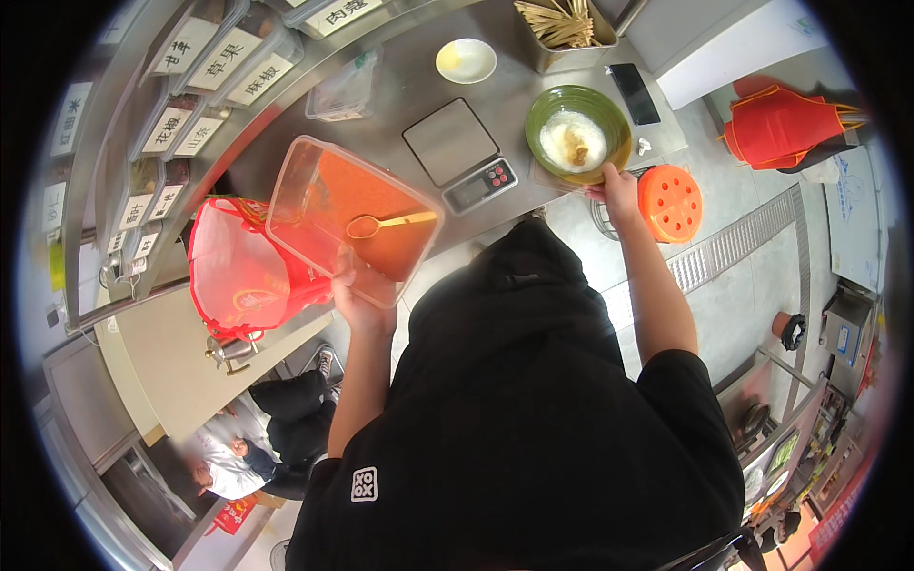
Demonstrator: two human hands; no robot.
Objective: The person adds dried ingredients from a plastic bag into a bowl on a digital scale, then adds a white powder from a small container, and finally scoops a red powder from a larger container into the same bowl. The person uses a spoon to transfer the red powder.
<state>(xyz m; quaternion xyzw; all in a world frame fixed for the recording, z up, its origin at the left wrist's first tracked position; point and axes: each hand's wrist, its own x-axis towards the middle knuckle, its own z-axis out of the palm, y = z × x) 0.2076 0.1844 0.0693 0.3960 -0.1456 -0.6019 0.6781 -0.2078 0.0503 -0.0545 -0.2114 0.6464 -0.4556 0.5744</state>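
My left hand (364, 297) grips the near corner of a clear plastic tub (288, 195), which tilts at the counter's front edge. Orange-red powder (357, 186) covers its bottom, and a yellowish spoon (395, 222) lies on the powder. My right hand (619, 192) pinches the near rim of a green bowl (545, 107) at the counter's right. White contents (568, 133) with a brown patch on top fill the middle of the bowl. Between tub and bowl sits a digital kitchen scale (483, 186) with a bare square weighing plate (449, 143).
Behind the scale are a small pale dish (466, 61), a clear plastic box (346, 90) and a metal bin of wooden sticks (560, 29). A black phone (635, 93) lies right. Labelled spice boxes (219, 57), a red bag (238, 271), an orange stool (670, 204) and a seated person (252, 443) surround me.
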